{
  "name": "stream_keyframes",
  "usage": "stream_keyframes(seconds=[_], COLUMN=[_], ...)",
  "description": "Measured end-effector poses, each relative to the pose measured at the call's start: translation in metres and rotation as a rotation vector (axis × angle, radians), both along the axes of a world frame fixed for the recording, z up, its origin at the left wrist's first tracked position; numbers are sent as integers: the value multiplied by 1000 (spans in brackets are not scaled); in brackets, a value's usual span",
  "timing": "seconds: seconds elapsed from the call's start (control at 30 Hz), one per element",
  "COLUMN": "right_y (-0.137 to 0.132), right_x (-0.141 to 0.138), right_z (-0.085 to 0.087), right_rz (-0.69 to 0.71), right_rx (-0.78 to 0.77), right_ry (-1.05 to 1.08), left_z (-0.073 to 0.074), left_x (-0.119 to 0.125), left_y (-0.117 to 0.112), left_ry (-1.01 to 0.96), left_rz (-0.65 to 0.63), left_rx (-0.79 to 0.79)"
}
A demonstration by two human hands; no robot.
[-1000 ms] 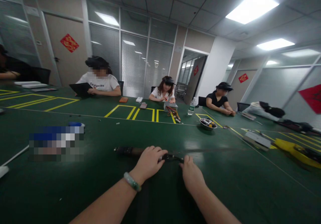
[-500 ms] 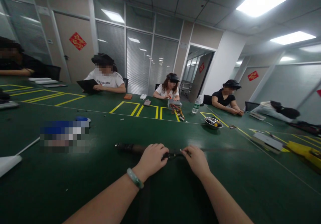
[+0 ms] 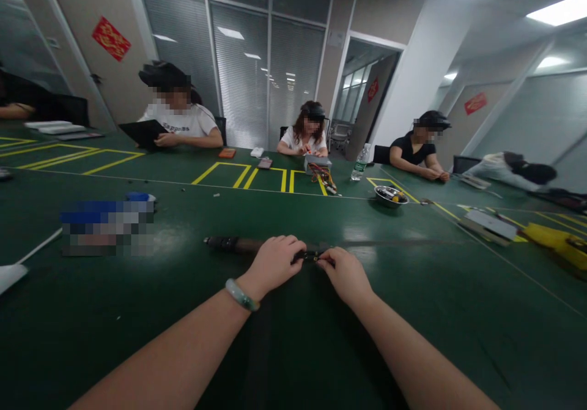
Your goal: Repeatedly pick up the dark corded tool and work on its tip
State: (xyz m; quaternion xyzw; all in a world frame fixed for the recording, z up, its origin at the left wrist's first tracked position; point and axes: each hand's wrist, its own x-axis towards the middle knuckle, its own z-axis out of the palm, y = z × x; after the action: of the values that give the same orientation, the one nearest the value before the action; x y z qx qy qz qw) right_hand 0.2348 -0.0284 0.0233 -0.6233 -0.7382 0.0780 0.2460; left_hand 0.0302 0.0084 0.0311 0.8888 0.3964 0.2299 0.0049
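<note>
A long dark strap-like object [image 3: 229, 243] lies across the green table [image 3: 137, 336] in front of me. My left hand [image 3: 274, 265], with a pale green bracelet on its wrist, is curled over the strap near its middle. My right hand [image 3: 346, 275] pinches a small dark buckle-like part [image 3: 312, 254] just to the right of the left hand. The two hands nearly touch. To the right the strap runs on as a thin dark line.
A metal bowl [image 3: 389, 197], a water bottle [image 3: 360, 164] and a grey box with coloured wires [image 3: 317, 165] stand further back. Several people sit along the far edge. Yellow tape lines mark the table. A yellow object [image 3: 557, 242] lies at right, a blurred patch at left.
My right hand has moved left along the strap until it is close to my left hand. The camera has tilted downward, showing less ceiling.
</note>
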Motion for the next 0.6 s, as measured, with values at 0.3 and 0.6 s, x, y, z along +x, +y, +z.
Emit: stream_keyframes(seconds=[0.3, 0.6], right_y=[2, 7], right_x=[-9, -14], right_z=[-1, -1], right_rz=[-12, 74], right_rx=[5, 56], right_ry=[-90, -176], left_z=[1, -1], left_x=[5, 5], left_y=[-1, 1], left_ry=[19, -20], left_rz=[-63, -53], left_rx=[29, -10])
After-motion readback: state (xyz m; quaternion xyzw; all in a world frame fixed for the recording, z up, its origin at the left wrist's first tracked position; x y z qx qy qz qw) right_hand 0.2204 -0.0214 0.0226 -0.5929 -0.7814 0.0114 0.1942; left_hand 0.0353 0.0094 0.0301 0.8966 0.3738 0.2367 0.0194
